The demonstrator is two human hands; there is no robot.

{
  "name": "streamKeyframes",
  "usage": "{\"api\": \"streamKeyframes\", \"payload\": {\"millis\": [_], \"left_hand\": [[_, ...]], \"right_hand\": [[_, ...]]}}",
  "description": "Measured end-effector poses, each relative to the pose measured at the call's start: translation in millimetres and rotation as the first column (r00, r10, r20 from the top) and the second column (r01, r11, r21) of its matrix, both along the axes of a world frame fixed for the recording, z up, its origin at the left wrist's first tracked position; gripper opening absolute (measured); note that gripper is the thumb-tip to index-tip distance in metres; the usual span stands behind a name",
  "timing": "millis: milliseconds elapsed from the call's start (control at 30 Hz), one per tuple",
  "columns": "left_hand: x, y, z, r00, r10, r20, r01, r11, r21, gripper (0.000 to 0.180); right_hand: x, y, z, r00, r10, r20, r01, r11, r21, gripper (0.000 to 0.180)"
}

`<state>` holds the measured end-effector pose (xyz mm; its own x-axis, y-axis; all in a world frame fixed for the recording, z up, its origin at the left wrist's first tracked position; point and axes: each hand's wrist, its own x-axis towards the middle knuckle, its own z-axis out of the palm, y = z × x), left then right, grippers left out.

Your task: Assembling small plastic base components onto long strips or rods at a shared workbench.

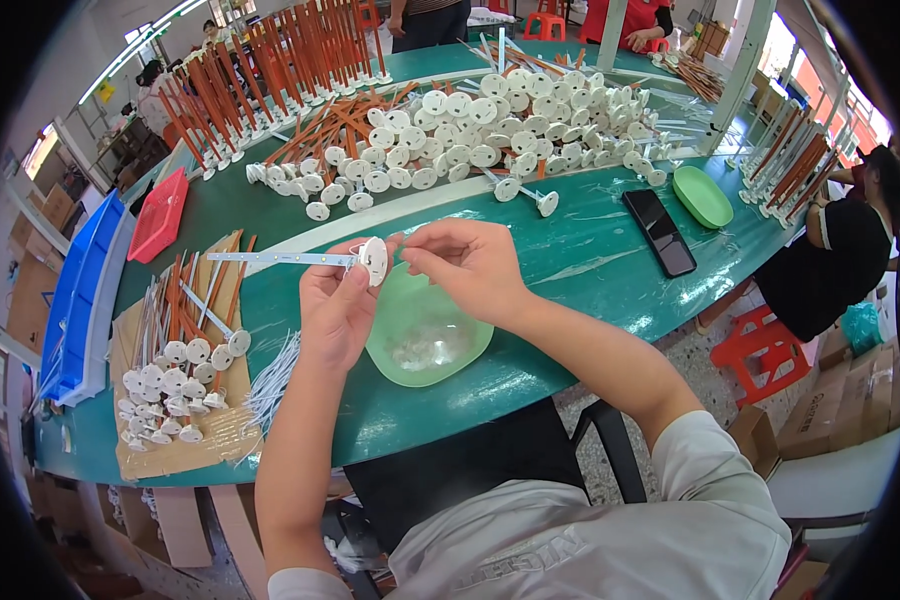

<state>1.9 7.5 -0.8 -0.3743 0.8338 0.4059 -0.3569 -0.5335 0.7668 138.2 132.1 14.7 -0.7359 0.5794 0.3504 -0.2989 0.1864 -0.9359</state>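
Note:
My left hand (333, 318) is closed around an LED strip with a round white base. The thin pale strip (270, 258) sticks out to the left, and the white disc (373, 262) faces right, with thin wire beside it. Close to the disc, my right hand (475, 265) pinches thumb and fingers together; whatever is between the fingertips is too small to make out. Below both hands sits a light green bowl (417, 377), partly covered by them, with small clear or shiny bits at its bottom.
Cardboard with more disc-ended strips (175, 390) and a bundle of white wires (273, 385) lies left. Beyond are a blue bin (82, 290), a red tray (158, 215) and a big disc pile (470, 130). A phone (660, 232) and green dish (703, 197) lie right.

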Motion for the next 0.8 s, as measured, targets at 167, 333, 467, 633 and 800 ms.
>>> {"api": "streamKeyframes", "payload": {"millis": [167, 333, 467, 633, 800], "left_hand": [[-6.5, -1.9, 3.1, 0.998, 0.053, -0.034, -0.054, 0.999, -0.010, 0.032], [-0.4, -2.3, 3.5, 0.992, 0.095, -0.083, -0.106, 0.983, -0.148, 0.032], [0.6, -1.8, 5.5, 0.986, 0.139, -0.089, -0.153, 0.974, -0.166, 0.032], [-3.0, -2.4, 2.9, 0.991, 0.113, -0.070, -0.124, 0.978, -0.167, 0.033], [-4.1, -1.6, 5.5, 0.978, 0.196, -0.076, -0.204, 0.971, -0.126, 0.031]], "right_hand": [[1.0, 3.2, 1.8, 0.999, -0.029, 0.041, 0.028, 0.999, 0.022, 0.012], [-1.1, 3.6, -0.2, 1.000, -0.005, 0.030, 0.003, 0.998, 0.065, 0.012], [-0.3, 4.1, -0.9, 1.000, 0.002, 0.022, -0.003, 1.000, 0.023, 0.011], [0.8, 1.8, 0.1, 0.999, 0.042, 0.014, -0.042, 0.999, 0.013, 0.012], [0.0, 3.6, -4.1, 0.997, 0.008, 0.078, -0.018, 0.992, 0.125, 0.011]]}}
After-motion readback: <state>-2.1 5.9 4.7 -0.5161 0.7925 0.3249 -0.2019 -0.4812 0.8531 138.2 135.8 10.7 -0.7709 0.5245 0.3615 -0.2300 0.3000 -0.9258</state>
